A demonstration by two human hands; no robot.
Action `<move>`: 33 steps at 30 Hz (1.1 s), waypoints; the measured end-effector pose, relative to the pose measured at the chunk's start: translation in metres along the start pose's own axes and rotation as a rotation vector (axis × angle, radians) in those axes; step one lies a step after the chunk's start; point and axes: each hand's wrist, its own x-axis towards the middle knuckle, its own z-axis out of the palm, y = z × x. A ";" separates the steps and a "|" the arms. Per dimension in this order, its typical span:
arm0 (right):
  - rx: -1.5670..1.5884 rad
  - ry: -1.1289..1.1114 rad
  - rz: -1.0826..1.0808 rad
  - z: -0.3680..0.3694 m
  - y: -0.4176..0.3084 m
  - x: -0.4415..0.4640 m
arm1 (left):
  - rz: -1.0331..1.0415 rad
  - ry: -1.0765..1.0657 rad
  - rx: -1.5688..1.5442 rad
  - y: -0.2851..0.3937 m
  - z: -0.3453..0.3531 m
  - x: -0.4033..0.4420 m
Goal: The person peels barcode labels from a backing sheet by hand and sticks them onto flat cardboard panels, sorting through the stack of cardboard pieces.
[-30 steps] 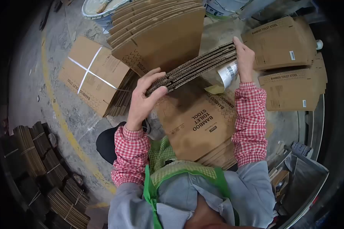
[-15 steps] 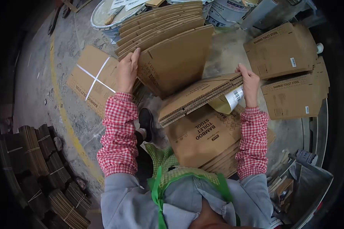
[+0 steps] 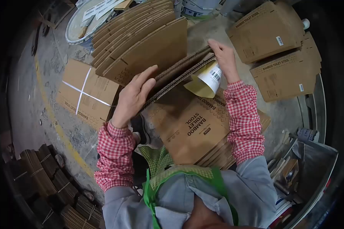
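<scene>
I am gripping brown corrugated sheets point(image 3: 179, 79) with my right hand point(image 3: 224, 61), half-open left hand point(image 3: 133, 95) steadying them above a flat brown cardboard stack point(image 3: 183, 142), a white-strapped brown bundle point(image 3: 93, 86) to its left apparently done, upright brown cartons point(image 3: 154, 49) beyond seemingly unstrapped.

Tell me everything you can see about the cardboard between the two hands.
The cardboard is brown, flat and layered, its corrugated edges facing the camera. It is held tilted, slanting up in the view towards the right hand, which grips its end; the left hand lies against the other. No print on it shows.
</scene>
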 end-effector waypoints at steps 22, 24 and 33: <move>-0.290 -0.097 -0.032 -0.080 -0.036 0.045 | 0.135 0.011 1.277 -0.057 -0.028 0.040; -0.121 -0.028 0.086 -0.125 -0.073 0.012 | 0.162 0.054 1.340 -0.058 -0.024 0.043; 0.090 0.441 -0.004 -0.356 -0.068 -0.183 | -0.151 -0.040 0.597 -0.014 0.011 -0.171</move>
